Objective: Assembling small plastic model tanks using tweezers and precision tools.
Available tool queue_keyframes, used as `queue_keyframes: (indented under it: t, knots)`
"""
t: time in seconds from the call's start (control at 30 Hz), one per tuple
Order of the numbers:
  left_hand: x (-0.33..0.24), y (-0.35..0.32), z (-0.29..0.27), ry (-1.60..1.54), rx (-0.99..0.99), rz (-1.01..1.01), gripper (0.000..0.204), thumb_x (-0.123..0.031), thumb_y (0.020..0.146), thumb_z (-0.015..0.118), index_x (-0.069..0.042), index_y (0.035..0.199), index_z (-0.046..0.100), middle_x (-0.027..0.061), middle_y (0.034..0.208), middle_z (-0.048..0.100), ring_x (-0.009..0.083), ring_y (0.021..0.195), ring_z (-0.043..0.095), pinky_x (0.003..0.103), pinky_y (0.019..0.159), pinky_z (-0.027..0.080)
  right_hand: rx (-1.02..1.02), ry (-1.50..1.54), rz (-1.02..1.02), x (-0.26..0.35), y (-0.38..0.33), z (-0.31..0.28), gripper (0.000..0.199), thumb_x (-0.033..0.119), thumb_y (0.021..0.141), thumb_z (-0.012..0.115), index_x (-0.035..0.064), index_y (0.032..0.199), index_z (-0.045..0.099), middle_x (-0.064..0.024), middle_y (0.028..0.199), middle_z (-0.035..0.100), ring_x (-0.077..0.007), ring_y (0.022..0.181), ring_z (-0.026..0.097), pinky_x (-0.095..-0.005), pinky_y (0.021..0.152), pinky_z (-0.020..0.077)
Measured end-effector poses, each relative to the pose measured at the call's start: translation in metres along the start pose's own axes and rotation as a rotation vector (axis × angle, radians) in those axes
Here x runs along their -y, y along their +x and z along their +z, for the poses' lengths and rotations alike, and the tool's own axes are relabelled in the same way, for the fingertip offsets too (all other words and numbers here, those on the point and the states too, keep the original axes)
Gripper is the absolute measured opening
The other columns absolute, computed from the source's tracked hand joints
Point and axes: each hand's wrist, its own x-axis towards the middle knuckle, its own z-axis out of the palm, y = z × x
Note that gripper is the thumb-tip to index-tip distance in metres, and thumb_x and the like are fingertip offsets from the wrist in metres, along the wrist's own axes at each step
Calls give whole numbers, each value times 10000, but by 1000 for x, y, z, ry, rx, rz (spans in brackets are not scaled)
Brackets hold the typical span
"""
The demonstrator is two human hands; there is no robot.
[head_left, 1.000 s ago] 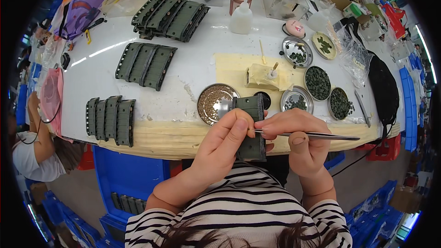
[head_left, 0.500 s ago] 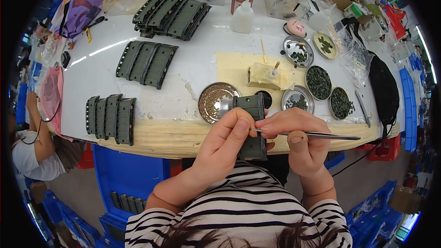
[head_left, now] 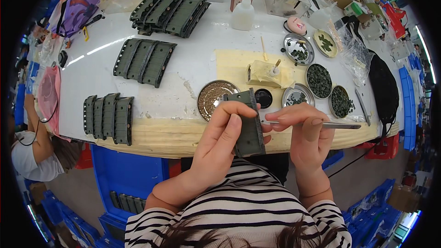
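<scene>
My left hand (head_left: 218, 137) grips a dark green ridged plastic panel (head_left: 251, 134) by its left side, thumb and forefinger on its face. The panel is tilted, its upper end near the dish of small brown pieces (head_left: 213, 96). My right hand (head_left: 308, 134) is closed around slim metal tweezers (head_left: 342, 125), their tips pointing left, close to the panel's right edge. Whether the tips hold a small piece is too fine to tell. A finger cover (head_left: 313, 128) sits on one right-hand digit. Just beyond the panel stands a small black round pot (head_left: 263, 98).
Metal dishes of dark green bits (head_left: 318, 81) stand at right, beside a second pair of tweezers (head_left: 362, 106). A yellow-taped block (head_left: 266, 74) and a white squeeze bottle (head_left: 243, 16) lie farther back. Similar panels (head_left: 144, 62) are grouped at left; a blue crate (head_left: 128, 170) stands below.
My right hand and the tweezers have drawn back to the right, off the panel's face. The panel has tipped, its top leaning left, and my left fingers have shifted on it.
</scene>
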Motion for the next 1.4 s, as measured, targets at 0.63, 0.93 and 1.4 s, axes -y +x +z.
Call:
queue_keyframes:
  t: [0.63,0.93,1.4]
  knots:
    - [-17,-2,-17,-161,-128,123,475,-78,938,487,-83,1382,317,169,1199,576,215,1112,567,393,958,484,-21,-870,-154,-35,12,-20,117,121,879,620,31,864,692,-34,734,627,-194,759,484,-299,678,419]
    - [-24,-2,-13,-101,-245,113,498,-109,935,496,-89,1393,301,175,1208,568,194,1074,583,348,872,525,-22,-834,-197,-25,13,-18,94,101,858,633,32,850,696,-34,736,638,-210,749,481,-325,684,410]
    - [-20,0,-14,-156,-273,-3,442,-102,908,517,-29,1327,395,170,1168,582,243,1086,592,366,922,502,202,-338,-188,5,10,3,135,61,864,585,-9,925,682,-137,919,698,-216,770,648,-285,687,502]
